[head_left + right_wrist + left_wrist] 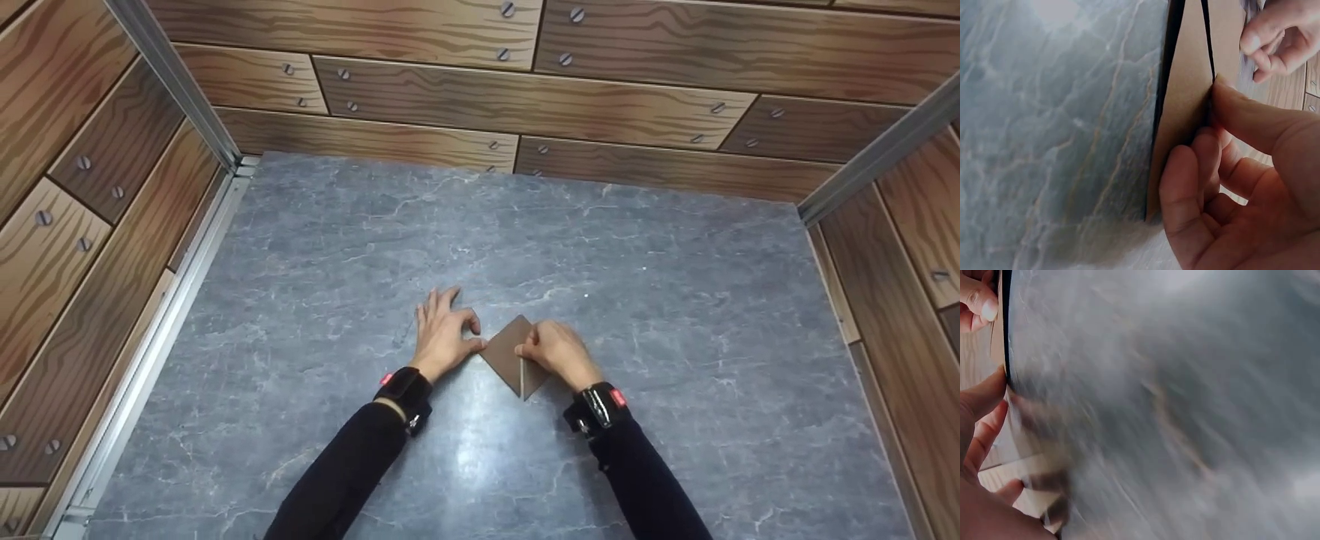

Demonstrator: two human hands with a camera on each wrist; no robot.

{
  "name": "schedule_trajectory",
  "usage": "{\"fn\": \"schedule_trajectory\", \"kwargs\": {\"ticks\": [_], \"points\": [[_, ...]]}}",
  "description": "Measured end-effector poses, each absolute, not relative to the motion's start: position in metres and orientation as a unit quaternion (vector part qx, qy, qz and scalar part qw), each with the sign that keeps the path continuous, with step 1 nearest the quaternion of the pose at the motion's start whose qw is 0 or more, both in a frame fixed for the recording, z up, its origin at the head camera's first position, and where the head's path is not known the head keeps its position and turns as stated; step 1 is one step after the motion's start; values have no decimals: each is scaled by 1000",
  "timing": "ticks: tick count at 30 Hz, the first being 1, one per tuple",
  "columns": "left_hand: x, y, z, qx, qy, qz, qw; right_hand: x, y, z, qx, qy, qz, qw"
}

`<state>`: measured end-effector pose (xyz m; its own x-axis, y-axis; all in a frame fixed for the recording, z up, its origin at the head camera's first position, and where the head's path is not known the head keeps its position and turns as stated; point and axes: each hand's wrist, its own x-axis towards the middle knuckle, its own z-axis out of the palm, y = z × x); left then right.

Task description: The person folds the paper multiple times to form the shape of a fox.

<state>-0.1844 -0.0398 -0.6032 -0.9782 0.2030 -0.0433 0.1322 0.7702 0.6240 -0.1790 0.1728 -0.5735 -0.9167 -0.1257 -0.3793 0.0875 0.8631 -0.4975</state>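
A square brown sheet of paper (505,350) lies turned like a diamond on the grey marbled surface. From its right side a folded-over flap (1188,73) rises, its pale edge running down the middle in the head view. My right hand (556,351) pinches this flap between thumb and curled fingers. At the left corner my left hand (444,336) holds the sheet with the thumb tip, the bent index finger close beside it. The other left fingers spread away from the paper. In the left wrist view only a thin edge of the sheet (998,343) shows.
Grey marbled surface (360,247) stretches around both hands. Wood-patterned panels (450,90) stand at the back and both sides, joined by metal corner posts (176,82). A light metal rail (161,330) runs along the left edge.
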Motion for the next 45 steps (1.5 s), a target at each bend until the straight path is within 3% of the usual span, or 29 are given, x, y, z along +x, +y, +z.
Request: {"fn": "schedule_trajectory", "kwargs": {"ticks": [12,32,45], "points": [[-182,-44,-593,83,928,353,89,-179,173,-575,-13,943,-265,200],[-208,12,-612,24,959,283,7,-175,171,-577,-29,947,-271,172],[-203,-6,-607,76,948,309,17,-177,173,-576,-20,945,-266,190]]}}
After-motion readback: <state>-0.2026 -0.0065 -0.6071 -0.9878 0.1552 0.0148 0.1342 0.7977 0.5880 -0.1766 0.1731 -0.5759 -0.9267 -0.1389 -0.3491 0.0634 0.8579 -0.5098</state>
